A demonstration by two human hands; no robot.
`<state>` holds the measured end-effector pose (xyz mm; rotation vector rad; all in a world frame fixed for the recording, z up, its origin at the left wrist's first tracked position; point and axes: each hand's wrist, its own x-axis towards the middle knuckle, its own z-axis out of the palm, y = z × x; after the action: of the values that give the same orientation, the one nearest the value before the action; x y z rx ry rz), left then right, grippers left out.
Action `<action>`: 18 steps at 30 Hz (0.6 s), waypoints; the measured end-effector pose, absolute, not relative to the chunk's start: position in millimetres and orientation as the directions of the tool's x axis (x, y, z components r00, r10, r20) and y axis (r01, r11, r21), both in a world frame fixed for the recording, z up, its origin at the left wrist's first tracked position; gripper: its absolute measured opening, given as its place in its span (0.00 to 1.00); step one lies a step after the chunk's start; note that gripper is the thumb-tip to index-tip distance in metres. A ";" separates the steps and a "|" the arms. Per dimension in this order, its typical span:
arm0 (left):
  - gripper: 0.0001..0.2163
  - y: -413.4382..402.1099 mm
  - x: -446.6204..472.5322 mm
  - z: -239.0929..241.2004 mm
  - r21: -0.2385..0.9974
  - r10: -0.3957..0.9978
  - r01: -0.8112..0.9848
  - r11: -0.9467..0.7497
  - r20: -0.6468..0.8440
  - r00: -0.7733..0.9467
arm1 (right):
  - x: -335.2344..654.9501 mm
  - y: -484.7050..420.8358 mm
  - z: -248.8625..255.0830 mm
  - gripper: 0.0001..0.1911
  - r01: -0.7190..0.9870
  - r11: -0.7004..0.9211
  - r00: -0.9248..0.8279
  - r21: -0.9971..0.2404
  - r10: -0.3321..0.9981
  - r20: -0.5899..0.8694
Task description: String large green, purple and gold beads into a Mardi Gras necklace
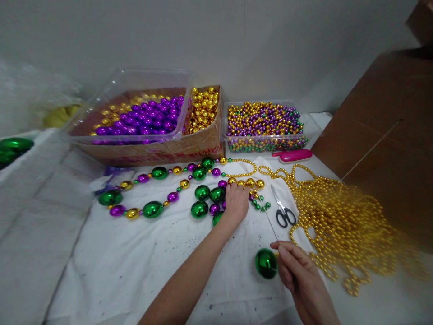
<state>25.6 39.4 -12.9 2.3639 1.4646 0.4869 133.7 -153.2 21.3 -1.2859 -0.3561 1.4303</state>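
My right hand (299, 277) pinches a long thin needle (269, 220) that points up and away to the left. A large shiny green bead (266, 263) hangs beside its fingers, with a bit of gold just behind it. My left hand (237, 201) reaches down among loose beads with its fingers curled; whatever lies under the fingertips is hidden. Gold beads (250, 182) lie in a row at those fingers. Large green beads (202, 192) and purple beads (214, 209) lie to its left, small green beads (263, 207) to its right.
A strung bead necklace (153, 209) lies at left on the white cloth (135, 266). Scissors (284, 212) and a pink-red tool (296, 155) lie at right, near gold bead chains (345, 225). Behind stand a cardboard box (152, 153), a clear bin (265, 137) and a brown carton (375, 117).
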 end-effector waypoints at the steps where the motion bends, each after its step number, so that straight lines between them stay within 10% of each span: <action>1: 0.13 40.1 24.3 -14.0 0.442 0.899 0.788 -0.429 0.124 0.420 | 134.1 -154.6 20.2 0.19 -0.515 -0.343 0.212 -0.786 0.837 -0.504; 11: 0.06 28.5 5.5 -1.3 0.683 0.911 0.622 -0.383 0.167 0.377 | 143.7 -158.4 17.8 0.23 -0.440 -0.404 0.137 -0.802 0.852 -0.504; 14: 0.08 15.9 -0.5 8.8 0.992 0.978 0.123 -0.012 -0.013 0.207 | 143.5 -162.9 16.2 0.26 -0.325 -0.411 0.176 -0.851 0.858 -0.482; 18: 0.13 -5.5 -10.0 15.7 0.763 0.882 -0.454 0.459 -0.330 0.337 | 137.3 -169.3 16.7 0.27 -0.189 -0.423 0.240 -0.886 0.855 -0.459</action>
<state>-10.0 -5.5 15.7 0.6160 0.8177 0.9461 137.3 -169.3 16.7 -1.5522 -0.6452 1.3674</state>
